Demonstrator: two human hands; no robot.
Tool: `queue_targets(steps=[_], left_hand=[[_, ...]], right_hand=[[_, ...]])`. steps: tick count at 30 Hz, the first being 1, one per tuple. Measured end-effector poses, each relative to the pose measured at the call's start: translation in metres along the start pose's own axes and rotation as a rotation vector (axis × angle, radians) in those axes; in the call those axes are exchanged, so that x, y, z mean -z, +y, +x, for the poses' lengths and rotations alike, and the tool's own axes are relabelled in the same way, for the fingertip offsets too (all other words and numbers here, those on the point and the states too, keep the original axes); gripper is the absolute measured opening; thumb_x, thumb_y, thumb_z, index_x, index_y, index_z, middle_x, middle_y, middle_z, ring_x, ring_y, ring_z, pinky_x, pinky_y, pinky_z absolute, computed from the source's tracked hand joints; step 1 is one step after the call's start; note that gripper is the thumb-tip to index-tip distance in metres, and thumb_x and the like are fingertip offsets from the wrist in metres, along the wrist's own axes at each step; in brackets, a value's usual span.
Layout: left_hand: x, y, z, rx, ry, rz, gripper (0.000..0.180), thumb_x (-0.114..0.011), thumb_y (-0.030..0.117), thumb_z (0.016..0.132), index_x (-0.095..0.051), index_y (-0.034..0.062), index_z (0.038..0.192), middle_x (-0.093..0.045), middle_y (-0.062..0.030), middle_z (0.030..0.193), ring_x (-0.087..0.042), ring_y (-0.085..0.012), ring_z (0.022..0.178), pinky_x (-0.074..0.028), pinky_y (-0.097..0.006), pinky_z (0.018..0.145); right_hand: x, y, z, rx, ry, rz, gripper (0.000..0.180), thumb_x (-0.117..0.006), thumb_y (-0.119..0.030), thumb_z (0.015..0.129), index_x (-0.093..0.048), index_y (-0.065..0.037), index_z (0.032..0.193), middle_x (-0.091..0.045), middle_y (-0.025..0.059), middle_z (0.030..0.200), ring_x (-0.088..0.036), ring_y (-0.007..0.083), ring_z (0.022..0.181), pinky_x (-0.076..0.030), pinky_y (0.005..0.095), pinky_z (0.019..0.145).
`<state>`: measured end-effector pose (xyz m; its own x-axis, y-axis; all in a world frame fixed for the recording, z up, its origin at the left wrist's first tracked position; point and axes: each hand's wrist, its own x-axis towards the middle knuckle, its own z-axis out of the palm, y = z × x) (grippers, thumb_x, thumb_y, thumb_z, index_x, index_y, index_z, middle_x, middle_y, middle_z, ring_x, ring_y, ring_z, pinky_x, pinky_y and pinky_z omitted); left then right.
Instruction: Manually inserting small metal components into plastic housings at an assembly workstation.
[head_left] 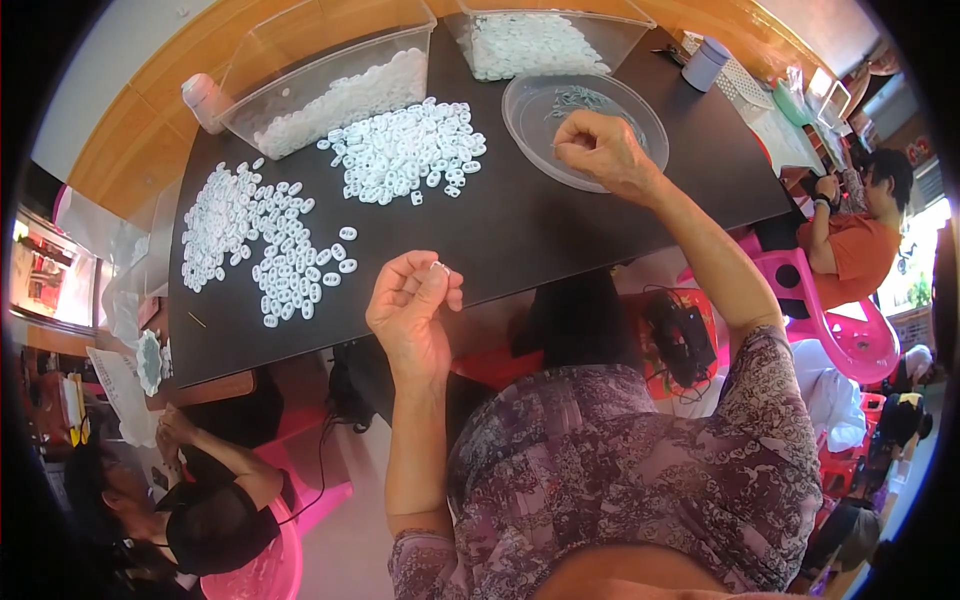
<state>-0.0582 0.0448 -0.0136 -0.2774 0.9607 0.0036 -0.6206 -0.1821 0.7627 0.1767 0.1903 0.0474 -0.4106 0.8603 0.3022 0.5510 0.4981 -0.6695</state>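
My left hand [412, 312] is raised at the table's front edge, thumb and fingers pinched on a small white piece [440, 267] that barely shows. Over a round see-through tray [522, 140], my right hand [608, 157] has its fingers curled together; whatever is in them, if anything, is too small to make out. Thin grey-green pins [580, 100] lie in that tray, partly hidden by the right hand. White oval pieces with two holes form one heap [405, 150] in the middle of the table and a looser spread [285, 260] on the left.
Two see-through bins, one [345, 105] behind the middle heap and another [540, 45] farther right, hold white pieces. A grey-lidded jar [706, 63] and a pinkish bottle [205, 102] stand on the dark table [540, 225]. Other people [865, 235] sit at both sides.
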Motion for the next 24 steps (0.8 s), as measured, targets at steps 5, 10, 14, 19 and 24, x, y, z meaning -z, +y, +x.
queue_targets(steps=[5,10,14,19,24], left_hand=[[-0.014,0.001,-0.014,-0.120,-0.011,0.251,0.016,-0.062,-0.002,0.082,-0.060,-0.0035,0.099,-0.059,-0.0059,0.075,-0.056,-0.0118,0.067,-0.044,-0.022,0.059],[-0.017,0.001,-0.019,-0.519,-0.108,0.856,0.011,-0.064,0.003,0.083,-0.064,-0.0033,0.092,-0.055,-0.0006,0.074,-0.050,-0.0085,0.065,-0.042,-0.021,0.058],[-0.014,0.002,-0.014,-0.699,-0.175,1.008,0.015,-0.068,-0.002,0.072,-0.064,0.0017,0.086,-0.057,-0.0081,0.070,-0.054,-0.0222,0.062,-0.043,-0.030,0.055],[-0.010,0.003,-0.010,-0.734,-0.219,1.037,0.012,-0.067,-0.004,0.073,-0.062,0.0013,0.083,-0.055,-0.0077,0.068,-0.053,-0.0217,0.060,-0.042,-0.030,0.053],[-0.007,0.002,-0.012,-0.625,-0.227,0.961,0.007,-0.065,0.005,0.082,-0.062,-0.0007,0.083,-0.051,-0.0027,0.066,-0.048,-0.0101,0.059,-0.039,-0.023,0.053]], right_hand=[[-0.040,-0.042,-0.028,0.108,-0.156,0.295,0.006,-0.061,-0.005,0.076,-0.059,0.000,0.076,-0.058,0.0039,0.065,-0.054,0.0082,0.063,-0.045,0.0257,0.057],[-0.059,-0.072,-0.040,-0.045,-0.415,0.426,0.010,-0.063,-0.008,0.076,-0.059,0.001,0.079,-0.060,0.0040,0.068,-0.054,0.0072,0.062,-0.044,0.0239,0.055],[-0.062,-0.069,-0.036,-0.183,-0.578,0.543,0.013,-0.064,-0.010,0.076,-0.062,0.001,0.081,-0.063,0.0041,0.074,-0.054,0.0068,0.063,-0.042,0.0206,0.054],[-0.063,-0.073,-0.041,-0.388,-0.592,0.732,0.017,-0.063,-0.013,0.074,-0.063,0.002,0.080,-0.062,0.0062,0.072,-0.054,0.0095,0.062,-0.042,0.0216,0.055],[-0.067,-0.079,-0.048,-0.525,-0.537,0.867,0.018,-0.065,-0.013,0.074,-0.063,0.004,0.080,-0.063,0.0077,0.073,-0.054,0.0106,0.064,-0.041,0.0214,0.057]])
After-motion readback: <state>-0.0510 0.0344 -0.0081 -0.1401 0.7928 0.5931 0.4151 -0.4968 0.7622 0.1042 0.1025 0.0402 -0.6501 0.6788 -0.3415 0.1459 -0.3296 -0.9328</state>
